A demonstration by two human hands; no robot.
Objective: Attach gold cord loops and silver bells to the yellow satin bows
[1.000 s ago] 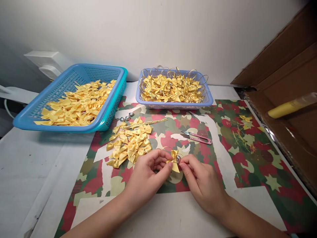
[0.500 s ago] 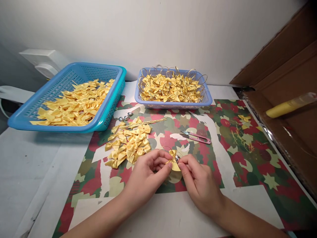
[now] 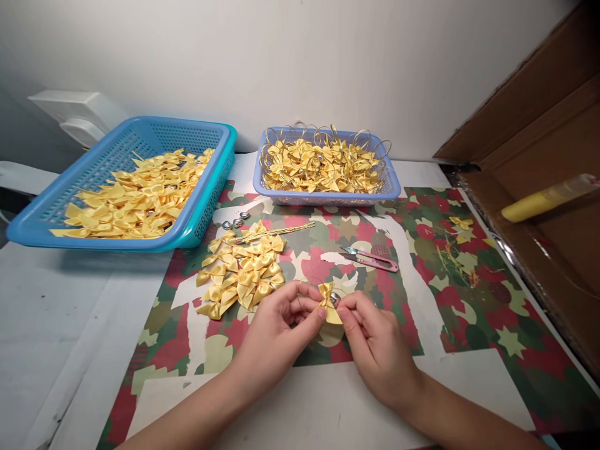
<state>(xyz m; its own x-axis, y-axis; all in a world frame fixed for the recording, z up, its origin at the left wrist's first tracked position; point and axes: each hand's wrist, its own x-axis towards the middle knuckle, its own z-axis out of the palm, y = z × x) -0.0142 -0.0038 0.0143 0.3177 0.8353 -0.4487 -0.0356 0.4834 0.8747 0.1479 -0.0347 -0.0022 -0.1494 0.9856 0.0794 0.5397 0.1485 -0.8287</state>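
Note:
Between my hands is a yellow ribbon bow (image 3: 328, 294) with a small silver bell (image 3: 334, 299) against its right side. My left hand (image 3: 288, 319) pinches the bow's left edge between thumb and fingers. A thin wire or cord loops up behind those fingers. My right hand (image 3: 368, 337) is closed, thumb and forefinger pinched beside the bell; what exactly lies between the fingertips is hidden. Left of my left hand lies a pile of yellow bows (image 3: 246, 275), with gold twist ties (image 3: 276, 233) across its top and several silver bells (image 3: 237, 222) just behind.
Pink-handled thread snips (image 3: 370, 258) lie beyond my right hand. A blue basket of bows (image 3: 89, 240) stands at left; a smaller lilac basket (image 3: 328, 199) holds bows with gold loops. At right are thread scraps (image 3: 457, 262), a yellow tube (image 3: 534, 205) and a cardboard box (image 3: 544, 125).
The bow has turned slightly in my fingers, so its front shows more. Both hands keep their pinch in almost the same place. The view has shifted a little.

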